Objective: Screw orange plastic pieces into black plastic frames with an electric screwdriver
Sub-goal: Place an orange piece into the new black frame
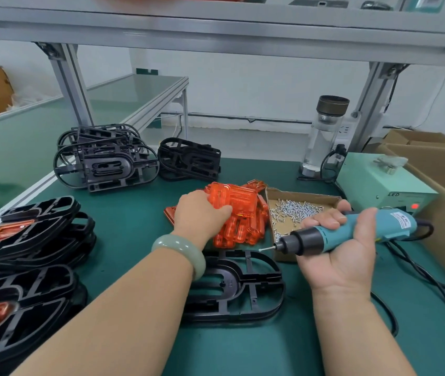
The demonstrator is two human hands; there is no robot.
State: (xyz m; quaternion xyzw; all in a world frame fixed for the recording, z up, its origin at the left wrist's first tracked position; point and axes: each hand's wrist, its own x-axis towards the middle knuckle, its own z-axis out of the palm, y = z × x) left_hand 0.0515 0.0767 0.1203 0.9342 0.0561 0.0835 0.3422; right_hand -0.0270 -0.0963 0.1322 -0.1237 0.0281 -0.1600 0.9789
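My left hand point(201, 213) reaches over the green mat and grips the top orange plastic piece point(233, 203) of a pile of orange pieces point(243, 232). My right hand point(338, 251), palm up, holds the teal electric screwdriver point(351, 234) level, its bit pointing left with a screw on the tip. A black plastic frame point(245, 289) lies flat on the mat right in front of me, partly under my left wrist. An open cardboard tray point(324, 198) beside the orange pile holds several silver screws point(292, 208).
Stacks of bare black frames point(107, 158) stand at the back left. Frames with orange pieces fitted point(26, 240) are piled at the left edge. A pale green power box point(384, 183), a glass bottle point(324, 134), cardboard boxes point(438, 169) and cables point(419, 270) crowd the right side.
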